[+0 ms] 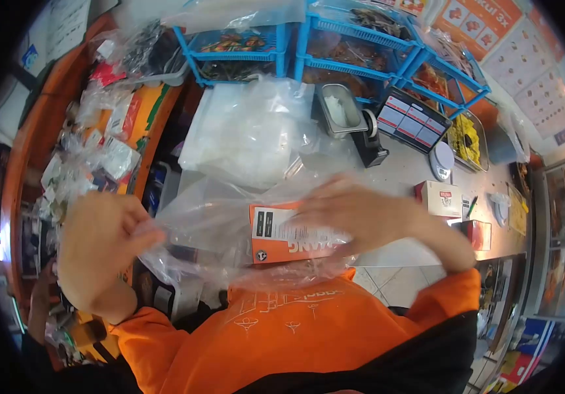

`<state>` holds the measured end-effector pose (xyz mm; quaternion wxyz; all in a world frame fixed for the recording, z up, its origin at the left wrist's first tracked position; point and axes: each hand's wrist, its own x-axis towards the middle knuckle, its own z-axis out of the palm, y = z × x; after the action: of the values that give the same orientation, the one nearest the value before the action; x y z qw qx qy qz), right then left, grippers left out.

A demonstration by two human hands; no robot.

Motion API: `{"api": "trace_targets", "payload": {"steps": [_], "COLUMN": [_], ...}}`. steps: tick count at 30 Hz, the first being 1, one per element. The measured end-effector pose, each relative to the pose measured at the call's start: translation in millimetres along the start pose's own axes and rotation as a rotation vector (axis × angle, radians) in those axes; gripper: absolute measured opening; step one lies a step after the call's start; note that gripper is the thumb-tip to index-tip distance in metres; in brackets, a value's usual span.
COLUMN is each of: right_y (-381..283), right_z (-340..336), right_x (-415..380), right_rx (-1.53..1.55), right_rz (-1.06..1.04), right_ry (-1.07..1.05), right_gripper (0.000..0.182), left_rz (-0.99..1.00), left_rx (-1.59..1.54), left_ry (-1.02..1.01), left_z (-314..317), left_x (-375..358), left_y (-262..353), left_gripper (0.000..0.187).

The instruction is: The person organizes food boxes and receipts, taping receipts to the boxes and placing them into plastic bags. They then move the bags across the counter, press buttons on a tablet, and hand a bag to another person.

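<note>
A clear plastic bag [197,217] is spread in front of my body, over the near edge of the counter. My left hand [99,246] pinches the bag's left edge between thumb and fingers. Inside or under the film lies an orange box [282,251] with a white printed label [273,223] on top. Across the right part of the box rests my right hand [355,213], slightly blurred, its fingers stretched out flat over label and film. The box's right end is hidden beneath it.
Behind the bag lies a stack of clear plastic bags [243,128]. Blue racks [302,49] of food line the back, near a metal container [341,108], a tablet [412,118] and a small scale [441,161]. To the right stands a white-and-brown box [441,199]. Orange shelving [158,125] borders the left.
</note>
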<state>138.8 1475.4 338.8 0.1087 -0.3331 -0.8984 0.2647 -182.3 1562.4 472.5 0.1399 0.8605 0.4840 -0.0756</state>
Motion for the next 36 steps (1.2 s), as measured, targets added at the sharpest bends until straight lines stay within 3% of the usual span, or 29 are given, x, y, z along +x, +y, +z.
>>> {"api": "trace_targets", "payload": {"steps": [1, 2, 3, 4, 5, 6, 7, 8, 9, 10, 11, 12, 13, 14, 16, 17, 19, 20, 22, 23, 26, 27, 29, 31, 32, 33, 34, 35, 36], "right_y": [0.2, -11.0, -17.1, -34.6, -54.1, -69.4, -79.7, -82.0, -78.1, -67.7, -36.1, 57.2, 56.5, 46.1, 40.8, 42.3, 35.4, 31.7, 12.7, 7.3, 8.7, 21.2, 50.8, 95.5, 112.3, 138.8, 166.7, 205.3, 228.3], "right_z": [-14.9, -41.1, -49.9, -67.5, -86.6, -100.7, -105.1, -91.9, -68.5, -42.3, -8.8, 88.6, 107.6, 113.9, 134.3, 142.9, 148.9, 137.6, 103.1, 92.7, 65.4, 56.9, 40.6, 24.3, 15.8, 27.2, 40.4, 51.9, 63.5], "right_x": [-36.3, -51.3, -79.1, -87.0, -94.3, -115.6, -134.0, -134.2, -130.5, -130.2, -152.9, -244.2, -202.2, -145.0, -44.7, -8.8, -2.3, -5.1, -8.0, 1.5, 42.6, 38.4, 28.4, -17.2, -48.3, -69.9, -84.0, -109.7, -126.9], "right_rx": [-0.161, -0.282, -0.456, -0.438, -0.416, -0.407, -0.394, -0.39, -0.338, -0.274, -0.112, 0.721, 0.877, 0.946, 0.854, 0.714, 0.303, 0.295, 1.563, 1.565, 0.064, 0.058, 0.144, 0.466, 0.408, 0.438, 0.481, -0.071, -0.219], "right_rz": [0.272, 0.505, 0.419, 0.42, 0.423, 0.295, 0.169, 0.161, 0.365, 0.569, 0.626, 1.024, 0.942, 0.708, 0.22, 0.097, 0.446, 0.465, 0.53, 0.532, -0.128, -0.117, -0.211, -0.331, -0.109, 0.117, 0.414, 0.684, 0.832], "right_ry": [-0.134, -0.465, -0.35, -0.27, -0.19, -0.044, 0.099, 0.094, 0.476, 0.863, 0.844, 0.648, 0.518, 0.514, 0.593, 0.658, 0.543, 0.561, 0.717, 0.745, 0.323, 0.337, 0.069, 0.646, 0.83, 1.136, 1.492, 1.512, 1.44], "right_gripper": [0.073, 0.059, 0.044, 0.043, 0.044, 0.049, 0.054, 0.054, 0.067, 0.079, 0.101, 0.101, 0.097, 0.094, 0.087, 0.083, 0.062, 0.062, 0.052, 0.052, 0.04, 0.04, 0.046, 0.042, 0.046, 0.04, 0.021, 0.02, 0.026], "left_rz": [-0.225, -0.239, 0.028, 0.299, 0.242, 0.233, 0.395, 0.555, 0.444, 0.318, 0.192, 0.335, 0.288, 0.305, 0.327, 0.331, 0.367, 0.406, 0.509, 0.567, 0.72, 0.737, 0.796, 0.793, 0.764, 0.166, 0.161, 0.572, 0.901], "left_rx": [-0.23, -0.233, -0.339, -0.431, -0.41, -0.408, -0.406, -0.403, -0.398, -0.429, -0.461, -0.967, -0.779, -0.768, -0.685, -0.619, -0.441, -0.321, -0.048, 0.091, 0.419, 0.428, -0.111, -0.651, -0.926, -1.51, -1.507, -0.95, -0.358], "left_ry": [-0.19, -0.189, 0.109, 0.411, 0.136, 0.138, 0.26, 0.383, 0.298, 0.246, 0.192, 0.069, 0.016, -0.012, 0.05, 0.093, 0.115, 0.099, 0.06, 0.047, 0.015, 0.016, -0.263, -0.534, -0.662, -0.872, -0.874, -0.568, -0.242], "left_z": [-5.7, -1.0, 5.3, 7.8, -10.0, -5.6, 6.7, 24.2, 60.7, 102.8, 143.5, 177.3, 233.6, 262.6, 287.4, 289.4, 269.6, 252.8, 225.8, 220.7, 231.2, 232.2, 238.6, 242.1, 242.0, 221.5, 213.8, 208.6, 204.8], "left_x": [-0.2, -4.0, -7.7, -11.8, -21.0, -19.8, -14.8, -9.9, -4.5, -1.0, 7.1, 24.4, 36.4, 50.0, 65.2, 68.9, 78.5, 84.4, 99.7, 104.4, 118.4, 122.9, 120.7, 123.8, 128.4, 120.5, 123.0, 125.8, 128.2], "left_y": [1.5, -3.0, -14.9, -29.1, -47.4, -39.5, -26.5, -20.0, -29.8, -25.0, -10.4, 8.9, 10.2, 34.9, 74.4, 83.9, 84.3, 81.6, 89.8, 104.4, 146.7, 148.2, 140.2, 130.6, 130.2, 152.6, 152.6, 150.3, 149.6], "left_gripper": [0.041, 0.041, 0.038, 0.036, 0.06, 0.06, 0.081, 0.102, 0.132, 0.132, 0.133, 0.134, 0.117, 0.113, 0.105, 0.101, 0.093, 0.089, 0.081, 0.077, 0.066, 0.066, 0.059, 0.054, 0.051, 0.037, 0.037, 0.034, 0.031]}}
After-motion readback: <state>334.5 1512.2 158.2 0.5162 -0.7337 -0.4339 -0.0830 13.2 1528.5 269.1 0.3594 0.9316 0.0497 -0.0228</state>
